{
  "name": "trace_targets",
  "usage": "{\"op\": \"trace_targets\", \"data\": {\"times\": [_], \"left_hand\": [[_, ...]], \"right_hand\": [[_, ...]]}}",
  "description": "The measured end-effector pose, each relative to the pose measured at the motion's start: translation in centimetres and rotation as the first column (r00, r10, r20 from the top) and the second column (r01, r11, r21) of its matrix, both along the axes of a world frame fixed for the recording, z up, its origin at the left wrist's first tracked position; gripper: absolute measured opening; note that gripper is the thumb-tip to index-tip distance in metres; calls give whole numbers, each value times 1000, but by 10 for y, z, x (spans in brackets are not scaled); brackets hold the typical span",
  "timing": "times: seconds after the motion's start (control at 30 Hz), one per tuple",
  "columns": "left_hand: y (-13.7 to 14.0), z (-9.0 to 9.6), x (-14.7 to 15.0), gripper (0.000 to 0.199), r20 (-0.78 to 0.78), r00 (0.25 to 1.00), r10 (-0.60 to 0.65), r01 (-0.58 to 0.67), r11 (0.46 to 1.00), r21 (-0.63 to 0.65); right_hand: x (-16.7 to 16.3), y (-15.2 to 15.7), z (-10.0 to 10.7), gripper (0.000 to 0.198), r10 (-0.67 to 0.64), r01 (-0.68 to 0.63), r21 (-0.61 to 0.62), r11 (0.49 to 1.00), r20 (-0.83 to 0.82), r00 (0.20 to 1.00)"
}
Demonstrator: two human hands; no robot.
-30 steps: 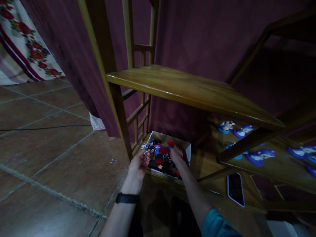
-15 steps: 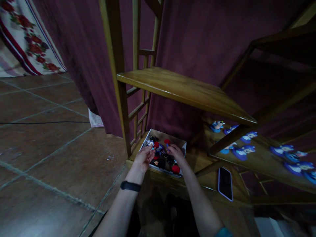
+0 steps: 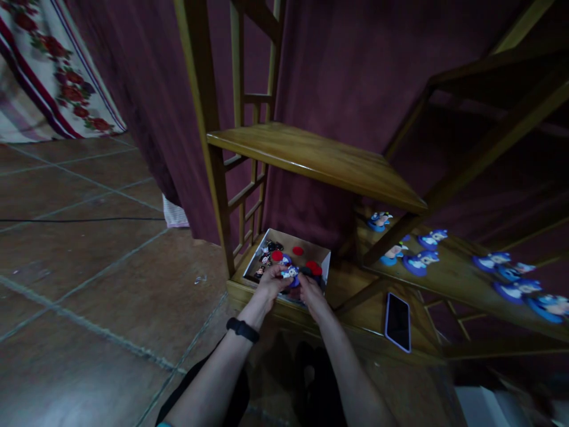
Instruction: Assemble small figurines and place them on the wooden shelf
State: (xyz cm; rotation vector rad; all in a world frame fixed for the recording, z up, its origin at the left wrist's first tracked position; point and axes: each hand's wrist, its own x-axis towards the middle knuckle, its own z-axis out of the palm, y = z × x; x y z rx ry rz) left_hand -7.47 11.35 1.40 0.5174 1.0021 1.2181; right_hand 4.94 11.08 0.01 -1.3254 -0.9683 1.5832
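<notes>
Both hands meet over a shallow white cardboard box [image 3: 326, 264]. Between them is a small blue-and-white figurine [image 3: 291, 272], and part of a blue-purple round base shows beneath it. My left hand [image 3: 271, 286] pinches the figurine from the left, thumb and fingers closed. From the right, the fingertips of my right hand [image 3: 310, 293] close on its base edge. Inside the box lie several red discs [image 3: 297, 251] and small dark figurines [image 3: 260, 271]. My hands cover the front part of the box.
The box rests on the low board of a wooden shelf unit [image 3: 311, 157]. To the right, several blue-based figurines [image 3: 421, 261] stand on a shelf board, with a phone [image 3: 398, 322] lying below them. A purple curtain [image 3: 338, 71] hangs behind; tiled floor [image 3: 111, 284] spreads left.
My hands, apart over the box earlier, have come together on the figurine and its base. Fewer things cover the box bottom around them. The view has shifted slightly.
</notes>
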Motion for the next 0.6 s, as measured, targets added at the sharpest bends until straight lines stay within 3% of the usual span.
{"op": "trace_targets", "data": {"times": [0.07, 0.13, 0.23, 0.4, 0.6], "left_hand": [[0, -2, 0, 40, -11, 1000, 13, -13, 1000, -17], [0, -2, 0, 38, -38, 999, 25, -27, 999, -45], [-1, 2, 2, 36, -70, 997, 43, -47, 997, -61], [-2, 8, 9, 32, -95, 995, 25, -25, 1000, 2], [2, 11, 10, 30, -101, 995, -25, 32, 997, 71]], "right_hand": [[2, 2, 2, 37, 4, -18, 63, 998, 208, 978], [4, 3, 6, 33, -10, -59, 146, 988, 431, 902], [7, 4, 12, 31, -48, -102, 238, 966, 554, 831], [7, 11, 11, 31, -16, -100, 290, 952, 374, 927], [6, 12, 20, 30, -35, 33, 207, 978, 7, 999]]}}
